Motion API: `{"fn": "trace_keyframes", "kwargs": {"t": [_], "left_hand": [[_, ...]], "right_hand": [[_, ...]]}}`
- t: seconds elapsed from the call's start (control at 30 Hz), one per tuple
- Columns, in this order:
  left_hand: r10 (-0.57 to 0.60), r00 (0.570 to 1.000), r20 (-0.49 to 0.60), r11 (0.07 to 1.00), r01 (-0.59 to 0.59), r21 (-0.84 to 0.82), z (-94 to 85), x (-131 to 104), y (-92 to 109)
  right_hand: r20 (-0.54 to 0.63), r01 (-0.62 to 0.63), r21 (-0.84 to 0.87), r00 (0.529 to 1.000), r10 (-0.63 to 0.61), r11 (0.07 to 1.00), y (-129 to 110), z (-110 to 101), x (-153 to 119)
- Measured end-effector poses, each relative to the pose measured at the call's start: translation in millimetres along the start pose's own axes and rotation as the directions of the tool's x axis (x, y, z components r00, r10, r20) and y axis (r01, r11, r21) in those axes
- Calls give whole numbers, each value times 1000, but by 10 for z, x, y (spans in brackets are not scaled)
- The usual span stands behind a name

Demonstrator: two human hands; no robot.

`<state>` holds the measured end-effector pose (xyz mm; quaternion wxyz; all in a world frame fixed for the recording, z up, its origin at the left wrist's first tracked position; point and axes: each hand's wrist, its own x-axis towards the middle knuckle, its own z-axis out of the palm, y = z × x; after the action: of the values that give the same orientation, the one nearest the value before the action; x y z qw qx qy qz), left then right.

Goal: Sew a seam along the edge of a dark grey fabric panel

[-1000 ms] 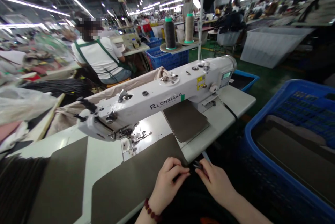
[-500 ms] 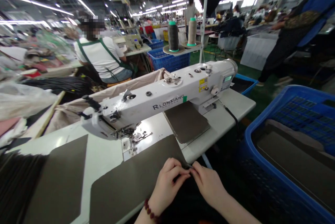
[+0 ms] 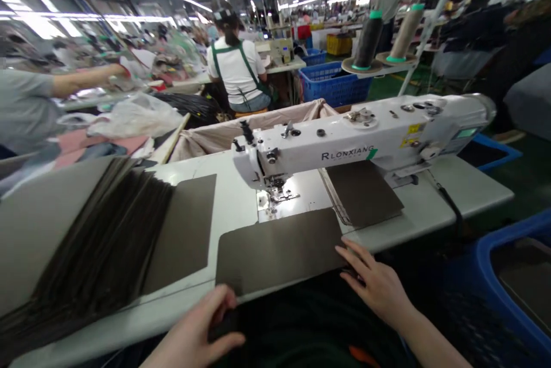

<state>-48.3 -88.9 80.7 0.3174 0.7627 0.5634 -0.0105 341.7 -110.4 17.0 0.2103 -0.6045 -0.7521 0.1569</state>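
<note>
A dark brown fabric panel (image 3: 279, 247) lies flat on the white sewing table (image 3: 232, 201), just in front of the needle of the white sewing machine (image 3: 361, 138). My left hand (image 3: 202, 328) grips the panel's near left corner at the table edge. My right hand (image 3: 374, 282) rests with fingers spread on the panel's near right corner. A second dark panel (image 3: 364, 193) sits under the machine's arm.
A fanned stack of dark panels (image 3: 99, 247) covers the table's left side. A blue crate (image 3: 512, 276) stands at the right. Two thread cones (image 3: 365, 41) stand behind the machine. A person in a green apron (image 3: 236, 69) sits ahead; another person's arm (image 3: 81, 78) reaches in at left.
My hands were pinched together at the panel's right corner; they have spread apart to its two near corners. The view has swung left, showing the stack of panels.
</note>
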Motion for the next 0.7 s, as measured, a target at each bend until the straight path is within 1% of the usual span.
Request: {"fn": "trace_keyframes", "kwargs": {"t": [0.03, 0.07, 0.1, 0.13, 0.2, 0.23, 0.27, 0.3, 0.33, 0.37, 0.4, 0.43, 0.47, 0.5, 0.53, 0.57, 0.63, 0.7], "left_hand": [[50, 991, -128, 998, -45, 47, 17, 17, -54], [103, 966, -236, 992, -82, 98, 38, 50, -96], [159, 941, -299, 982, -119, 148, 58, 91, -134], [212, 923, -320, 970, -158, 185, 74, 129, -168], [303, 906, -295, 949, -258, 182, 69, 170, -225], [333, 897, -290, 943, -306, 134, 42, 166, -243], [334, 889, -315, 941, -333, 58, -3, 143, -246], [301, 880, -367, 941, -336, -34, -68, 106, -232], [233, 870, -434, 939, -318, -133, -147, 58, -197], [138, 859, -493, 931, -283, -232, -239, 5, -143], [27, 849, -527, 916, -232, -326, -336, -49, -71], [-83, 842, -532, 892, -175, -417, -434, -100, 12], [-181, 842, -508, 855, -121, -505, -527, -146, 99], [-255, 851, -459, 802, -79, -592, -610, -186, 183], [-304, 867, -396, 734, -51, -677, -678, -219, 258], [-327, 885, -332, 658, -39, -752, -730, -246, 319], [-324, 915, -240, 519, -40, -854, -784, -284, 400], [-321, 924, -207, 435, -50, -899, -786, -299, 446]], "right_hand": [[32, 33, -12, 999, -33, 999, -10, -5, 51], [56, 64, -12, 996, -63, 998, -13, -18, 100], [71, 93, 3, 993, -93, 996, -12, -42, 145], [83, 118, 34, 989, -121, 992, -11, -78, 186], [91, 137, 133, 985, -150, 982, -23, -189, 250], [87, 126, 193, 986, -145, 973, -42, -262, 271], [74, 102, 252, 990, -124, 962, -71, -341, 285], [56, 64, 306, 995, -85, 950, -108, -423, 293], [35, 15, 353, 999, -30, 936, -151, -503, 297], [19, -39, 393, 999, 34, 919, -197, -578, 299], [17, -95, 429, 995, 97, 898, -242, -645, 302], [23, -149, 461, 988, 156, 875, -285, -701, 307], [36, -196, 489, 978, 205, 850, -325, -747, 316], [50, -235, 519, 968, 245, 822, -360, -782, 328], [59, -265, 550, 958, 279, 792, -391, -808, 343], [67, -287, 584, 949, 308, 759, -416, -825, 358], [82, -317, 652, 932, 352, 688, -453, -839, 384], [132, -353, 707, 918, 375, 613, -470, -834, 393]]}}
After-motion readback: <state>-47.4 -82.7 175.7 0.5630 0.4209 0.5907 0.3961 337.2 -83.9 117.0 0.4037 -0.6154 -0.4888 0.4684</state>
